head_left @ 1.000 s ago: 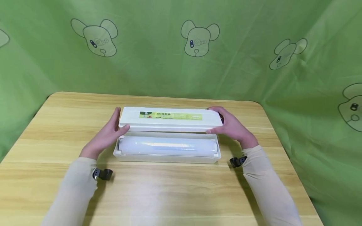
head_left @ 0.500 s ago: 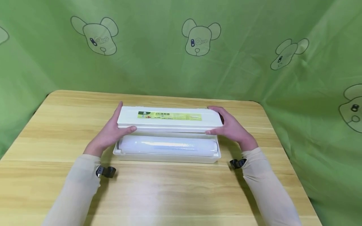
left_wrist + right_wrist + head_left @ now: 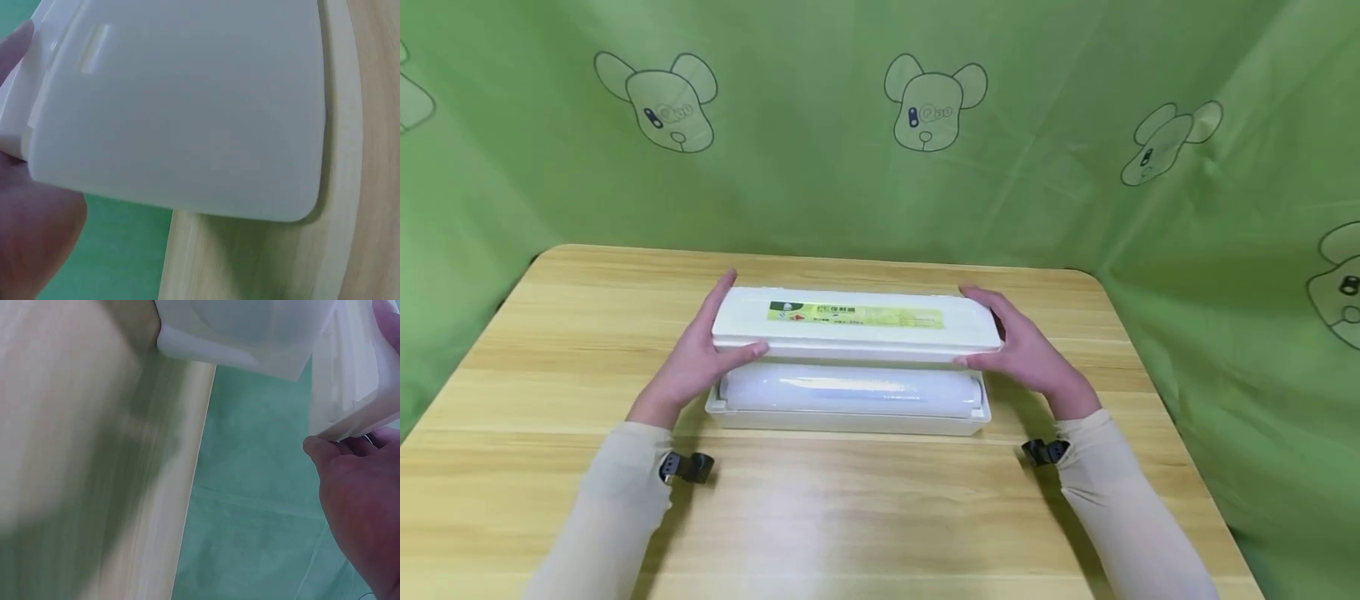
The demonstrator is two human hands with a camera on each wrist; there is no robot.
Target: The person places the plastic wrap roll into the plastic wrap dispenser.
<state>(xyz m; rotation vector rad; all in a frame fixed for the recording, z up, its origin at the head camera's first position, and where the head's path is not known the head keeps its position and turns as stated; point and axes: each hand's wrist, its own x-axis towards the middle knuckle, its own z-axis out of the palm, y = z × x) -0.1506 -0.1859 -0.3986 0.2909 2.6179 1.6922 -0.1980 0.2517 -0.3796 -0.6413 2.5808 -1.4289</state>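
Observation:
A long white plastic lid (image 3: 850, 321) with a yellow-green label is held by both hands, one at each end. My left hand (image 3: 700, 350) grips its left end, thumb along the front edge and fingers at the back. At the right end, my right hand (image 3: 1022, 354) holds it the same way. Below and in front of the lid sits the white box (image 3: 850, 422), containing a shiny roll of cling film (image 3: 850, 392). The lid covers the box's back edge in the head view. In the right wrist view, the lid (image 3: 356, 369) is apart from the box (image 3: 244, 331).
The box stands on a wooden table (image 3: 850, 517) with rounded back corners. Green curtain cloth (image 3: 805, 192) printed with bear-like heads hangs behind the table and along its sides. A small black wrist camera (image 3: 688, 467) is strapped to the left wrist, another black wrist camera (image 3: 1043, 452) to the right.
The left hand has shifted its hold, with its thumb farther along the lid's front edge. The lid has come slightly forward over the box, covering more of its back. The box stays in place.

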